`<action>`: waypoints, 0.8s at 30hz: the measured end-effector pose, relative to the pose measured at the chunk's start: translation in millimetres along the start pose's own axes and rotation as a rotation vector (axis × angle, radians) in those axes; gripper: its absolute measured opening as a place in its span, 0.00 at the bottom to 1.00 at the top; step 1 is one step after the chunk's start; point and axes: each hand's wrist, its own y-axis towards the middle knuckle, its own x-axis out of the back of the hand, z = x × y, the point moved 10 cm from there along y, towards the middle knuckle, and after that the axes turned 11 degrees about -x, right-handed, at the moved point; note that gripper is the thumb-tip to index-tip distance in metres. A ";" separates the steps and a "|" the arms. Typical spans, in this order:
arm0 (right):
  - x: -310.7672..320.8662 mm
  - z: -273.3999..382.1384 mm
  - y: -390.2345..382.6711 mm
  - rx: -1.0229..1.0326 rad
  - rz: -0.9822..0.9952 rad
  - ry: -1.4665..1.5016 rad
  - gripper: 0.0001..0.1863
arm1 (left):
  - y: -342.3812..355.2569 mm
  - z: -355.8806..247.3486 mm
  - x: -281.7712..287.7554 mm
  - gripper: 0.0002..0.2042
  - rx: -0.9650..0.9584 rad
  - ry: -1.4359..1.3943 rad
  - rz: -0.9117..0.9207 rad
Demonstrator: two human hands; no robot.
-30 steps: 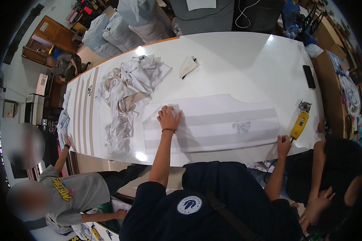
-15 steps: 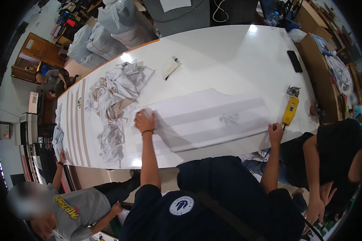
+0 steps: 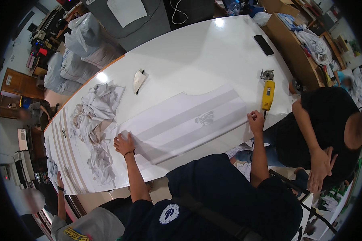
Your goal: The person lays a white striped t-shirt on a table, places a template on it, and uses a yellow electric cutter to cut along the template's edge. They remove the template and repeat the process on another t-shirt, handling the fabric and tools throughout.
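Observation:
A white fabric panel [image 3: 169, 128] with grey stripes and a printed emblem lies on the table. My left hand [image 3: 124, 142] rests on its left end, fingers bent and apart. At the panel's right corner, my right hand [image 3: 255, 120] pinches the edge. Just beyond it lies a yellow electric round-blade cutter [image 3: 268, 94], cord toward me. Left of the panel is a crumpled heap of white and beige cloth [image 3: 94, 116]; further left are striped pieces [image 3: 66, 156]. A small cream triangular item [image 3: 138, 82] lies beyond the panel.
White table [image 3: 193, 52] holds a black phone [image 3: 263, 45]. Co-workers stand right [image 3: 326, 120] and lower left [image 3: 84, 225]; another person [image 3: 42, 108] sits beyond the left edge. Stuffed sacks [image 3: 80, 52], a grey unit [image 3: 140, 24] and a cardboard box [image 3: 285, 44] surround the table.
The view has swung, tilting the table in the picture. My left hand has moved toward the panel's left end. The right-hand co-worker leans further in; the lower-left one's raised hand has opened.

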 end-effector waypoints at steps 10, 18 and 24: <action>-0.5 3.9 -8.5 0.013 -0.033 0.051 0.06 | -16.5 56.6 -7.8 0.30 0.123 0.110 0.063; -6.2 -5.1 -3.9 -0.010 -0.062 0.040 0.10 | -46.9 -13.6 -2.4 0.29 -0.409 -0.144 -0.008; 6.0 21.5 -14.6 0.053 -0.116 0.033 0.17 | -54.5 43.6 -0.5 0.33 -0.021 -0.026 -0.076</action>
